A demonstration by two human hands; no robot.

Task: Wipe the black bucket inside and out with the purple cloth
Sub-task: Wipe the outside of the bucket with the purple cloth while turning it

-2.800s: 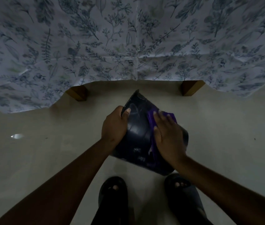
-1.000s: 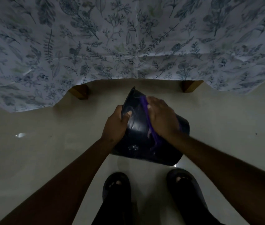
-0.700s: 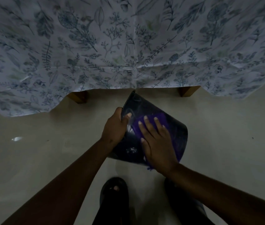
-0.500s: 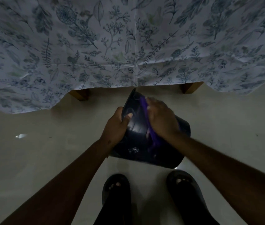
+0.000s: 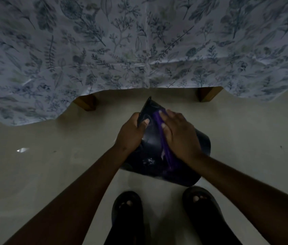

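Note:
The black bucket [image 5: 151, 156] is held tilted above the floor in front of me, its rim pointing away toward the table. My left hand [image 5: 130, 133] grips the rim on the left side, thumb over the edge. My right hand [image 5: 180, 137] lies flat on the bucket's outer wall and presses the purple cloth [image 5: 164, 147] against it. Only a narrow purple strip shows along the hand's left edge; the rest of the cloth is hidden under the palm.
A table draped with a leaf-patterned cloth [image 5: 139, 46] fills the top of the view, with two wooden legs [image 5: 86, 103] [image 5: 207, 93] showing below its hem. My feet in dark sandals [image 5: 127, 207] [image 5: 201, 202] stand on the pale floor [image 5: 51, 156] right under the bucket.
My right hand has rubbed the cloth back and forth over the bucket's wall, sliding toward me and then up toward the rim again. The left hand's grip has stayed in place.

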